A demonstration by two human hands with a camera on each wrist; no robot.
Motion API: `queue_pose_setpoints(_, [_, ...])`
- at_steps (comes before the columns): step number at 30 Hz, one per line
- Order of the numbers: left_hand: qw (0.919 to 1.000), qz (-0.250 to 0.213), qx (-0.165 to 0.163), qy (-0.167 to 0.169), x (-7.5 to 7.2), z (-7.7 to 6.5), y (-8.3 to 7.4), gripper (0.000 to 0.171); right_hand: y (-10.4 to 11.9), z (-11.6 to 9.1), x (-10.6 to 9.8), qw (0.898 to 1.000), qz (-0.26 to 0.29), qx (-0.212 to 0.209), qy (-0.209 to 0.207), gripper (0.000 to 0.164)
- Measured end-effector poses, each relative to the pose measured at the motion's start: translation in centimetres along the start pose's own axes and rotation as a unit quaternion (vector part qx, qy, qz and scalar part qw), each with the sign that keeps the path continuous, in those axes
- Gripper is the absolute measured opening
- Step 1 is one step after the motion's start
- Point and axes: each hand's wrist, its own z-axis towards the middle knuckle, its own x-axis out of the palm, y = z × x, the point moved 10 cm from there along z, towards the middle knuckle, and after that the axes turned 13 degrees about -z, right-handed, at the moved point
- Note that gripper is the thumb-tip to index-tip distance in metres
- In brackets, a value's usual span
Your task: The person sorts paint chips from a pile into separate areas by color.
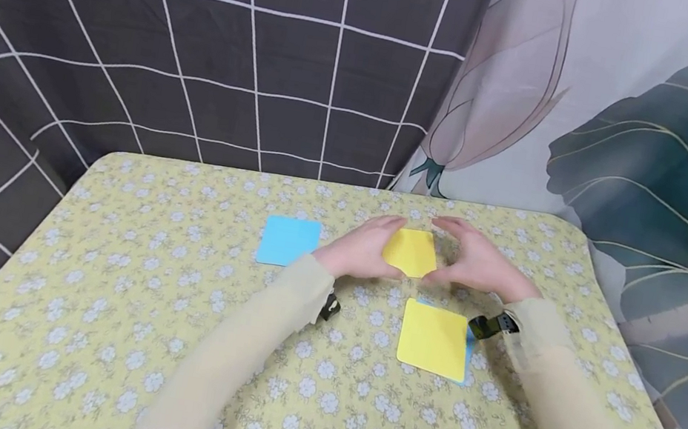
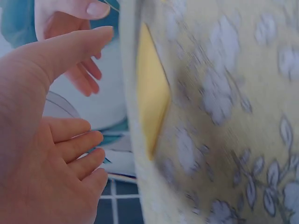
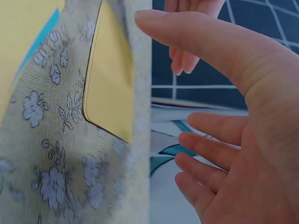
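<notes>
A yellow square sheet (image 1: 412, 252) lies on the flowered tablecloth between my two hands. My left hand (image 1: 369, 247) is at its left side, and my right hand (image 1: 477, 260) at its right. In the left wrist view, the left thumb and fingers (image 2: 77, 144) are spread apart with nothing between them. The right wrist view shows the right fingers (image 3: 210, 144) loosely extended, the thumb apart from them, beside the yellow sheet (image 3: 110, 74). Nearer to me, another yellow square (image 1: 434, 340) lies over a blue one (image 1: 468, 354), whose edge peeks out.
A blue square (image 1: 288, 241) lies left of my left hand. The yellow flowered tablecloth (image 1: 121, 299) covers the table. Behind stands a dark gridded curtain (image 1: 288, 56), with a flower-patterned curtain (image 1: 663, 160) on the right. Black wrist straps (image 1: 491, 326) show at the sleeves.
</notes>
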Motion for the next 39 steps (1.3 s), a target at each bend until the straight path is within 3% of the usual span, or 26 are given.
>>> queue_pose_setpoints(4, [0.9996, -0.017, 0.021, -0.01, 0.0, -1.1, -1.6, 0.102, 0.8, -1.9, -1.0, 1.0, -0.015, -0.001, -0.012, 0.106])
queue_pose_setpoints(8, [0.9994, -0.021, 0.026, -0.001, 0.8, -2.1, -2.7, 0.099, 1.2, -4.2, -1.3, 0.999, -0.035, 0.003, -0.013, 0.104])
queue_pose_setpoints(20, [0.9978, 0.014, 0.053, 0.037, 3.9, -4.9, -4.9, 0.105, 1.2, -9.4, 0.8, 0.999, -0.044, 0.004, -0.011, 0.108])
queue_pose_setpoints(25, [0.996, 0.023, 0.065, 0.057, 5.4, -5.6, -5.1, 0.11, 1.4, -10.7, 1.7, 0.999, -0.029, -0.015, -0.015, 0.108])
queue_pose_setpoints(32, [0.9933, 0.052, 0.056, 0.087, 7.6, -6.2, -4.8, 0.113, 1.9, -11.6, 2.8, 0.998, -0.033, -0.042, -0.021, 0.107])
queue_pose_setpoints(39, [0.9919, 0.061, 0.049, 0.1, 8.2, -6.3, -4.7, 0.103, 1.7, -11.8, 3.7, 0.999, -0.031, -0.028, -0.02, 0.105])
